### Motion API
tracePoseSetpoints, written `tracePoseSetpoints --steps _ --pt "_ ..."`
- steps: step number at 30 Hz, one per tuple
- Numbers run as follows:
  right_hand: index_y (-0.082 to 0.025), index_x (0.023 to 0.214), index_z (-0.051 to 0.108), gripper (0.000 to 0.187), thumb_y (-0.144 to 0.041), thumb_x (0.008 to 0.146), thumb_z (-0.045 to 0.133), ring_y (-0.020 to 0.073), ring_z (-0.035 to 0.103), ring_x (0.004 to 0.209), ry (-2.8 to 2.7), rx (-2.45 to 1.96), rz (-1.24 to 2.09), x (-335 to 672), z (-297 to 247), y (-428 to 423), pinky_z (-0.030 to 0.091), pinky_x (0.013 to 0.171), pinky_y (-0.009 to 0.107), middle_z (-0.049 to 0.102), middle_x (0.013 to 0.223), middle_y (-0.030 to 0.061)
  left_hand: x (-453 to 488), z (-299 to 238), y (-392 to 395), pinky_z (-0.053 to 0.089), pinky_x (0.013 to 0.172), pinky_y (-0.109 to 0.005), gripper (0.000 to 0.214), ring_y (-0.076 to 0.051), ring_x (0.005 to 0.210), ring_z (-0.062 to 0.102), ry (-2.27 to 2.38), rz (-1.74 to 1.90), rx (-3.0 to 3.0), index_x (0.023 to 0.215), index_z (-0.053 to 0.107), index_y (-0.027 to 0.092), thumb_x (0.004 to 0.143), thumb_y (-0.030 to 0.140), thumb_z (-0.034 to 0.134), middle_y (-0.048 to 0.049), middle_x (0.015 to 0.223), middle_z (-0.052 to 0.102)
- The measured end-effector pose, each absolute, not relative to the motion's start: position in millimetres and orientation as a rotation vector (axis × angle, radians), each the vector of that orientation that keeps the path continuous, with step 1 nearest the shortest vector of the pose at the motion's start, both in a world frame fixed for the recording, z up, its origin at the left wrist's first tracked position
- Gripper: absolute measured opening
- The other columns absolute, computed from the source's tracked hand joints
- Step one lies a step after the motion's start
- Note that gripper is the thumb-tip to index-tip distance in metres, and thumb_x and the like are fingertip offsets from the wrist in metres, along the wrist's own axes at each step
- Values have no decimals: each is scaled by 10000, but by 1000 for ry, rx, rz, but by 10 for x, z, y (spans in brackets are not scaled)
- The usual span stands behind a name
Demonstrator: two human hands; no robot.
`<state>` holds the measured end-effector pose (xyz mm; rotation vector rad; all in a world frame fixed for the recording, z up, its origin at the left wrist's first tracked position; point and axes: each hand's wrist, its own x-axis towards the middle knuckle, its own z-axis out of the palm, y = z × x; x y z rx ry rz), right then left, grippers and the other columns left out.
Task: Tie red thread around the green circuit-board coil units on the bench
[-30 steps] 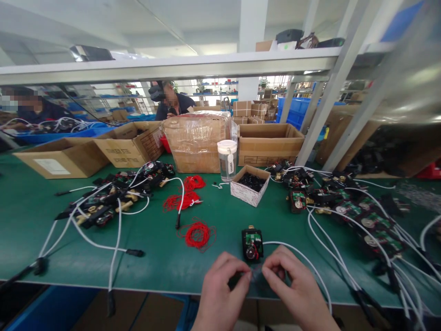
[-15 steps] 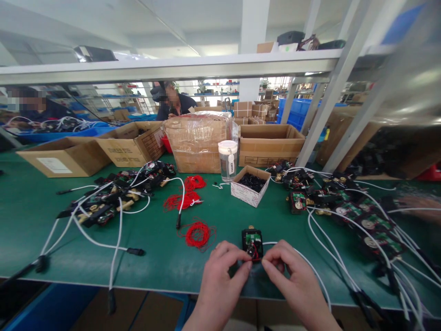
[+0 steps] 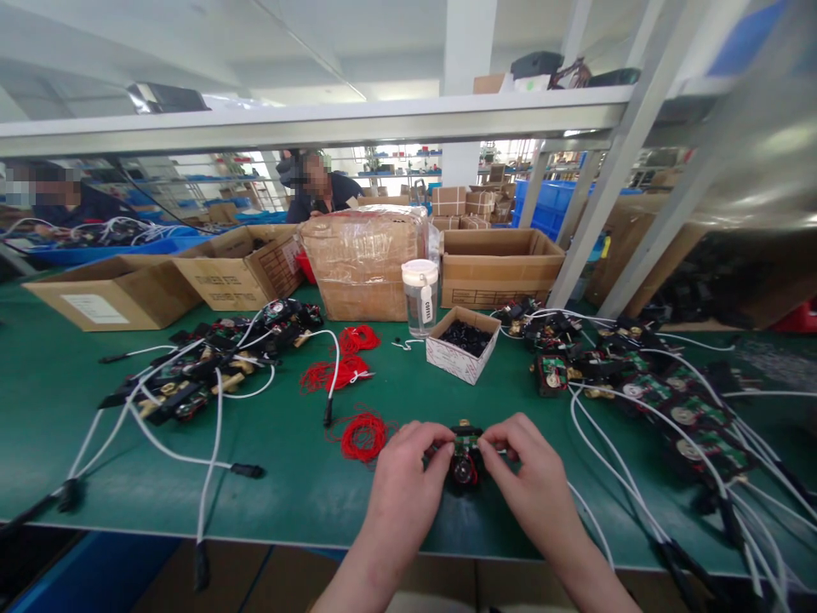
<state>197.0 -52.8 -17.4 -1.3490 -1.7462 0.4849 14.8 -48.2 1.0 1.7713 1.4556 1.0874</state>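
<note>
A small black module (image 3: 465, 464) with a green circuit board, a red part and a white cable rests on the green mat near the front edge. My left hand (image 3: 402, 485) grips its left side with bent fingers. My right hand (image 3: 527, 478) pinches its right side at the top. A coil of red wire (image 3: 362, 436) lies just left of my left hand. The module's white cable (image 3: 591, 528) runs off to the right under my right wrist.
A pile of similar modules with white cables (image 3: 197, 375) lies at left, another pile (image 3: 644, 383) at right. A small patterned box of black parts (image 3: 460, 342), a white-capped clear jar (image 3: 419, 296) and cardboard boxes (image 3: 363, 260) stand behind. Two people sit beyond the shelf frame.
Both hands have moved forward from the mat's front edge onto the black module and closed on its two sides. Earlier they pinched something small between them.
</note>
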Motion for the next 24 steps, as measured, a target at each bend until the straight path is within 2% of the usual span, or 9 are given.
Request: tracePoseSetpoints --steps 7,16,24 --pt "-218 888 590 124 -164 986 537 214 559 881 -1839 -1338 267 1928 -246 -510 438 796 348 569 901 45 194 -13 -405 422 806 -358 115 -252 876 629 1525 1084 1907 880 738 249 869 166 660 -35 866 719" --pt "-210 883 569 134 -146 998 542 219 524 843 -1899 -1271 33 1903 -299 -496 414 747 363 542 862 39 225 49 -397 437 829 -380 131 -235 868 637 1636 947 2144 856 712 219 881 96 673 -15 844 713" --pt "-199 879 564 136 -132 995 543 225 509 834 -1916 -1299 -14 1882 -293 -499 411 741 370 527 850 45 213 35 -365 450 906 -407 108 -219 879 642 1592 978 2266 880 708 212 904 112 675 -10 852 709"
